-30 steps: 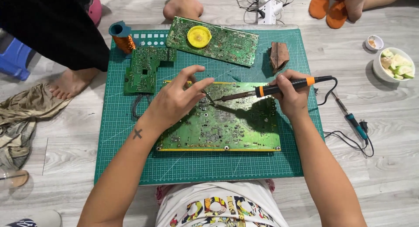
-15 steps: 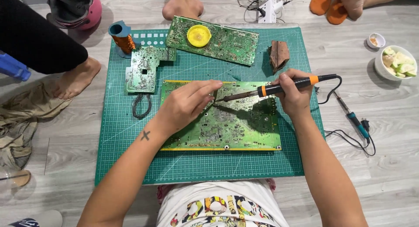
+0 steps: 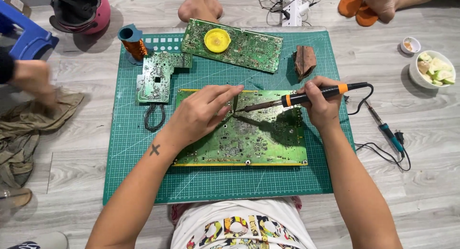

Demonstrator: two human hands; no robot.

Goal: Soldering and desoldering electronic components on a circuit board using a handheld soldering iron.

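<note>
We sit on the floor with a large green circuit board (image 3: pixel 249 134) lying flat on a green cutting mat (image 3: pixel 143 182), close to our lap, so both hands reach it without stretching; our left hand (image 3: pixel 201 116) rests palm down on the board's upper left part, fingers half curled and pressing near the working spot, seemingly to keep the board from sliding; whether those fingers pinch anything thin we cannot tell; our right hand (image 3: pixel 322 105) is closed around the orange-and-black handle of a soldering iron (image 3: pixel 292 99), held like a pen and tilted low, so the metal tip points left and meets the board just beside the left fingertips; the board thus lies under both hands, the iron's tip between them; its cord trails off to the right across the floor; farther up the mat lie a second long board with a yellow round tin (image 3: pixel 217 39) on it, a smaller board (image 3: pixel 158 76), and a copper wire spool (image 3: pixel 134 45), set within reach but well apart from the work.
</note>
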